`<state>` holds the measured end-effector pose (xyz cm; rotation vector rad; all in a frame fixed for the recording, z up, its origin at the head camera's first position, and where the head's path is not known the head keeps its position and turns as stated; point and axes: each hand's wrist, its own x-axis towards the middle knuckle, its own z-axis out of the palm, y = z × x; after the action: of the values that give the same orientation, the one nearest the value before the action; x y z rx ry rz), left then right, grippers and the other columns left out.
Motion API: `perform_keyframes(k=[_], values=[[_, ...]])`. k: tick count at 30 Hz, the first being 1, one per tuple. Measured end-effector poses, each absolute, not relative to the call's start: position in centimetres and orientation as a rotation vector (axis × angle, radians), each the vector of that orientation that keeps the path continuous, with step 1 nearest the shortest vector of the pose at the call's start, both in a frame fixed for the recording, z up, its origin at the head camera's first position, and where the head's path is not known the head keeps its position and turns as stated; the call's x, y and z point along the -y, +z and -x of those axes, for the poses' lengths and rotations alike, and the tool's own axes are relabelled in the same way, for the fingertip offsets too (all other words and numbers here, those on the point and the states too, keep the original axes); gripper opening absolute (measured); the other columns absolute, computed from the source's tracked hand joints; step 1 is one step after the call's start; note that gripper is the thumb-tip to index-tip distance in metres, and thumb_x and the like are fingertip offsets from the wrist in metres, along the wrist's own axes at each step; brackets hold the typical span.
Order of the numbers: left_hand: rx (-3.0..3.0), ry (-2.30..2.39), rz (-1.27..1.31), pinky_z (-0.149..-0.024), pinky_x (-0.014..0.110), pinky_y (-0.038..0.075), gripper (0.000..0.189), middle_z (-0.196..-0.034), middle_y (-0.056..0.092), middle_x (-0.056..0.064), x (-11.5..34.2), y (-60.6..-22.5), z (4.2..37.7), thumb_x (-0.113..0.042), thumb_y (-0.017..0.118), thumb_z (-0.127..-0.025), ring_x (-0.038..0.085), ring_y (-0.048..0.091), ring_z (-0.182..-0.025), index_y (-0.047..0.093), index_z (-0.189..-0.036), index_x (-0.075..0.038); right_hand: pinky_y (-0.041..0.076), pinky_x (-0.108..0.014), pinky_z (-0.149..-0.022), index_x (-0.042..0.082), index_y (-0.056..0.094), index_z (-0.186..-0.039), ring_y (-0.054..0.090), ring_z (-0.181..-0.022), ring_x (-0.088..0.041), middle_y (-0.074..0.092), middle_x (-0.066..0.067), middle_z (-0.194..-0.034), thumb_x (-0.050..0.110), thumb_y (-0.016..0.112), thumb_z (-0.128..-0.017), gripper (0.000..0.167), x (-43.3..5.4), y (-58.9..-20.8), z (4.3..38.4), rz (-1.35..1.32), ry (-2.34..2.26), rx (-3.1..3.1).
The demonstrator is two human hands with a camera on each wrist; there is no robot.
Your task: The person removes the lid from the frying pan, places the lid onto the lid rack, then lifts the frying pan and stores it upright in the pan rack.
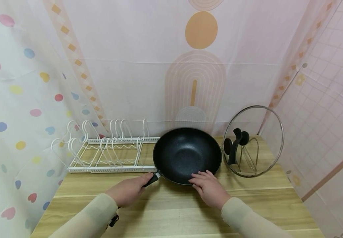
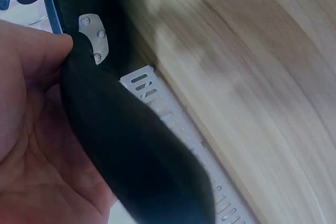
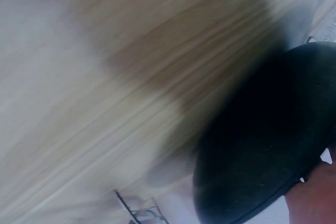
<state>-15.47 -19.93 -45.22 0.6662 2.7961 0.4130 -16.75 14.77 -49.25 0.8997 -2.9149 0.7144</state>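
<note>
A black wok with a dark interior is in the middle of the head view. My left hand grips its black handle, thumb near the riveted metal bracket. The right wrist view shows the wok's dark underside, with a shadow on the wood beside it. At the near right rim is my right hand, fingers extended over the wok's edge; whether they touch it cannot be told. Only a small part of that hand shows in the right wrist view.
A white wire rack with curved dividers stands left of the wok on the wooden table. To the right, a glass lid with a black handle leans upright in a wire stand. Patterned curtains hang behind.
</note>
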Motion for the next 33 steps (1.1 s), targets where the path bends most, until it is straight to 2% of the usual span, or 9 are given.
perform_keyframes(k=[5, 15, 21, 28, 33], values=[[-2.826, 0.385, -0.728, -0.107, 0.052, 0.054, 0.056, -0.156, 0.055, 0.018, 19.9, -45.5, 15.6, -0.011, 0.060, -0.106, 0.037, 0.068, -0.126, 0.044, -0.159, -0.007, 0.034, -0.061, -0.123, 0.013, 0.077, -0.124, 0.060, -0.137, -0.038, 0.072, -0.007, -0.138, 0.015, 0.064, -0.104, 0.024, -15.0, -49.4, 17.0, -0.920, 0.670, 2.914], [-2.835, 0.381, -0.758, -0.114, 0.053, 0.048, 0.053, -0.157, 0.053, 0.023, 19.8, -45.7, 15.7, -0.008, 0.058, -0.106, 0.038, 0.058, -0.139, 0.045, -0.157, 0.000, 0.037, -0.060, -0.122, 0.015, 0.078, -0.122, 0.063, -0.134, -0.034, 0.074, -0.003, -0.135, 0.016, 0.064, -0.104, 0.022, -15.1, -49.6, 17.1, -0.926, 0.632, 2.903], [-2.846, 0.407, -0.770, -0.110, 0.053, 0.052, 0.053, -0.155, 0.055, 0.023, 19.7, -45.7, 15.4, -0.007, 0.059, -0.105, 0.038, 0.065, -0.131, 0.046, -0.156, -0.001, 0.037, -0.060, -0.122, 0.015, 0.078, -0.121, 0.062, -0.134, -0.035, 0.074, -0.004, -0.134, 0.015, 0.064, -0.104, 0.022, -15.2, -49.7, 17.1, -0.913, 0.642, 2.907], [-2.819, 0.424, -0.732, -0.112, 0.054, 0.050, 0.054, -0.158, 0.052, 0.021, 19.4, -45.4, 15.0, -0.009, 0.059, -0.106, 0.038, 0.061, -0.136, 0.045, -0.158, -0.002, 0.037, -0.061, -0.121, 0.015, 0.079, -0.120, 0.063, -0.133, -0.035, 0.074, -0.004, -0.134, 0.015, 0.065, -0.103, 0.021, -15.5, -49.9, 17.2, -0.909, 0.643, 2.889], [-2.798, 0.431, -0.699, -0.111, 0.053, 0.051, 0.055, -0.158, 0.052, 0.019, 19.0, -45.1, 14.7, -0.011, 0.059, -0.107, 0.037, 0.064, -0.132, 0.044, -0.159, -0.006, 0.037, -0.062, -0.121, 0.015, 0.079, -0.118, 0.063, -0.132, -0.036, 0.075, -0.005, -0.133, 0.014, 0.066, -0.103, 0.020, -15.9, -50.0, 17.2, -0.902, 0.653, 2.874]])
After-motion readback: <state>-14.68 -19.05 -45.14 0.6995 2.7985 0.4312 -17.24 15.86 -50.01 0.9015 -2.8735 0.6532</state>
